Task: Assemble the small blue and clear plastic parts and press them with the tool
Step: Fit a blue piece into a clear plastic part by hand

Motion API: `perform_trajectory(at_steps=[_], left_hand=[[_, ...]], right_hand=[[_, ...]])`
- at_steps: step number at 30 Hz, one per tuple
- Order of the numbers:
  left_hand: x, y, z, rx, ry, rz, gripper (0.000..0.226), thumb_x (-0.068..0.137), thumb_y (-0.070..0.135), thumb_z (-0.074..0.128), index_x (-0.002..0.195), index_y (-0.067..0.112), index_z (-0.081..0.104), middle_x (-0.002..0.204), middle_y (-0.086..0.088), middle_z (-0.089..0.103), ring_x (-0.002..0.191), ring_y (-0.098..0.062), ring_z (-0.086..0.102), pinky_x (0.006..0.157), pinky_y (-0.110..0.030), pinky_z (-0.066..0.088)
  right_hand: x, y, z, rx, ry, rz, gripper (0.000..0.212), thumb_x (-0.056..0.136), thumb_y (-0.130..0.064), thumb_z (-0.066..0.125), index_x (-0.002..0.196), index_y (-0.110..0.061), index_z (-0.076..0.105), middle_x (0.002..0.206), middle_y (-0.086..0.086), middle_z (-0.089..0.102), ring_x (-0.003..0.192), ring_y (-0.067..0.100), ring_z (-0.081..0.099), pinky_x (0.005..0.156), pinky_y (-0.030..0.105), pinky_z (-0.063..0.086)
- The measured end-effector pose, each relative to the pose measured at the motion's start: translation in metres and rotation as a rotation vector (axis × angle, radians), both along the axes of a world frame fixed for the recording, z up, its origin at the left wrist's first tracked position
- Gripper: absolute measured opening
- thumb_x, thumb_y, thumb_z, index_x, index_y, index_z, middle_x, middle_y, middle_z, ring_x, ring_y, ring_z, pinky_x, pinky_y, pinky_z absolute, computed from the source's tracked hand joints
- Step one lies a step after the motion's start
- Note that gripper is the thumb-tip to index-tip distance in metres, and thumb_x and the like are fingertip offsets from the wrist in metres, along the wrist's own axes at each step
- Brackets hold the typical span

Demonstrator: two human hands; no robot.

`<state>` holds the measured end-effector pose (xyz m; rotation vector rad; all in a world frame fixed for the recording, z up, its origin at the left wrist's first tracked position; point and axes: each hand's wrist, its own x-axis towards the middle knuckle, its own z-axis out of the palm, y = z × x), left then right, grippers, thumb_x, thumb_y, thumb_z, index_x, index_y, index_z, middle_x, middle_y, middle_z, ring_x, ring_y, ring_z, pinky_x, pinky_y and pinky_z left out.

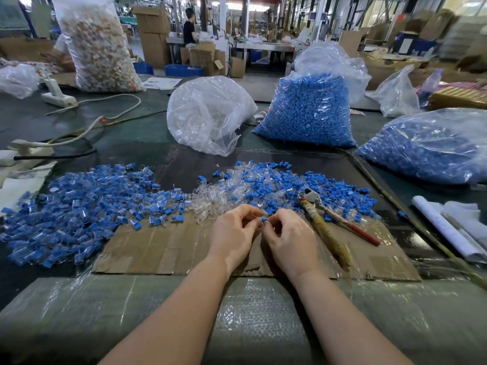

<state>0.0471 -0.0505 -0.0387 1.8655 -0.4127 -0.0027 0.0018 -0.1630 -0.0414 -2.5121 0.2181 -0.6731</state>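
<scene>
- Head view, hands: the left hand (233,230) and right hand (288,237) meet over a flattened cardboard sheet (163,248) on the tabletop (137,138), fingers of both curled inward. The right hand pinches a small blue plastic part (264,220) at its fingertips; the left hand's fingertips close beside it (what they hold, if anything, cannot be made out).
- Head view, tool: pliers (329,214) with one tape-wrapped and one red handle lie just right of the right hand, their head resting on the loose parts.
- Head view, stock: a mixed pile of loose blue and clear parts (263,185) lies just beyond the hands; a wider heap of joined blue-and-clear pieces (79,204) spreads to the left.
- Head view, supply: farther back stand a bag of clear parts (208,114), an upright bag of blue parts (308,111) and a second blue-filled bag (432,148) at right.
</scene>
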Motion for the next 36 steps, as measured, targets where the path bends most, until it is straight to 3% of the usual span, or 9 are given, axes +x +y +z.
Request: perform_trajectory(at_steps=[3, 7, 11, 14, 17, 20, 26, 33, 36], left_hand=[[0.000, 0.000, 0.000, 0.013, -0.005, -0.011, 0.018, 0.086, 0.007, 0.063, 0.085, 0.025, 0.066, 0.080, 0.007, 0.068, 0.079, -0.008, 0.063, 0.076, -0.015, 0.049], [0.001, 0.001, 0.002, -0.019, 0.019, -0.001, 0.024, 0.088, 0.006, 0.060, 0.081, 0.028, 0.063, 0.078, 0.011, 0.065, 0.075, -0.002, 0.061, 0.068, -0.007, 0.046], [0.002, 0.000, 0.001, -0.002, 0.018, 0.017, 0.025, 0.090, 0.008, 0.056, 0.086, 0.032, 0.059, 0.077, 0.008, 0.062, 0.073, -0.007, 0.060, 0.069, -0.015, 0.050], [0.002, 0.000, 0.001, -0.010, 0.027, 0.017, 0.024, 0.091, 0.007, 0.056, 0.090, 0.031, 0.060, 0.076, 0.003, 0.062, 0.072, -0.014, 0.059, 0.071, -0.024, 0.051], [0.002, 0.000, 0.000, 0.011, 0.013, 0.000, 0.022, 0.091, 0.009, 0.056, 0.087, 0.029, 0.062, 0.076, 0.005, 0.064, 0.070, -0.008, 0.060, 0.068, -0.017, 0.050], [0.003, -0.001, 0.001, 0.015, 0.016, 0.004, 0.021, 0.090, 0.009, 0.056, 0.085, 0.028, 0.063, 0.074, 0.004, 0.064, 0.069, -0.008, 0.059, 0.067, -0.019, 0.049], [0.002, 0.000, 0.002, -0.002, 0.024, -0.007, 0.018, 0.090, 0.012, 0.057, 0.085, 0.028, 0.063, 0.075, 0.004, 0.066, 0.072, -0.009, 0.062, 0.067, -0.017, 0.050], [0.002, 0.000, 0.004, -0.080, 0.041, -0.040, 0.023, 0.088, 0.006, 0.060, 0.081, 0.028, 0.062, 0.071, 0.005, 0.065, 0.062, 0.004, 0.059, 0.061, -0.009, 0.046], [0.002, 0.000, 0.003, -0.085, 0.045, -0.048, 0.022, 0.088, 0.007, 0.060, 0.082, 0.028, 0.062, 0.074, 0.004, 0.066, 0.065, 0.001, 0.061, 0.064, -0.011, 0.048]], right_hand=[[0.000, 0.000, -0.001, -0.003, 0.021, 0.005, 0.014, 0.086, -0.023, 0.059, 0.077, -0.013, 0.056, 0.078, 0.000, 0.056, 0.078, 0.020, 0.053, 0.066, 0.027, 0.032], [-0.001, 0.000, 0.001, 0.014, -0.021, 0.031, 0.013, 0.088, -0.023, 0.061, 0.079, -0.014, 0.060, 0.078, -0.004, 0.055, 0.075, 0.015, 0.049, 0.062, 0.021, 0.024], [-0.003, 0.002, 0.003, 0.040, -0.086, 0.074, 0.007, 0.086, -0.020, 0.065, 0.091, -0.015, 0.064, 0.085, -0.007, 0.058, 0.078, 0.007, 0.049, 0.069, 0.017, 0.032], [-0.004, 0.002, 0.005, 0.045, -0.100, 0.107, 0.018, 0.085, -0.015, 0.065, 0.103, -0.015, 0.066, 0.094, -0.004, 0.063, 0.088, 0.011, 0.055, 0.077, 0.018, 0.039], [-0.005, 0.001, 0.007, 0.031, -0.092, 0.133, 0.021, 0.085, -0.012, 0.065, 0.105, -0.016, 0.069, 0.093, -0.002, 0.064, 0.089, 0.013, 0.057, 0.079, 0.025, 0.045], [-0.006, 0.001, 0.009, 0.027, -0.092, 0.139, 0.019, 0.085, -0.014, 0.064, 0.103, -0.014, 0.069, 0.091, -0.001, 0.064, 0.087, 0.015, 0.057, 0.078, 0.028, 0.047], [-0.006, 0.001, 0.009, 0.033, -0.113, 0.132, 0.015, 0.087, -0.017, 0.064, 0.101, -0.014, 0.070, 0.090, -0.003, 0.064, 0.087, 0.013, 0.057, 0.077, 0.024, 0.044], [-0.005, 0.000, 0.008, 0.041, -0.147, 0.129, 0.013, 0.086, -0.016, 0.066, 0.098, -0.014, 0.070, 0.090, -0.002, 0.066, 0.088, 0.014, 0.058, 0.077, 0.025, 0.045], [-0.006, 0.000, 0.008, 0.046, -0.144, 0.137, 0.013, 0.086, -0.018, 0.066, 0.097, -0.014, 0.070, 0.090, -0.003, 0.065, 0.088, 0.014, 0.057, 0.077, 0.025, 0.045]])
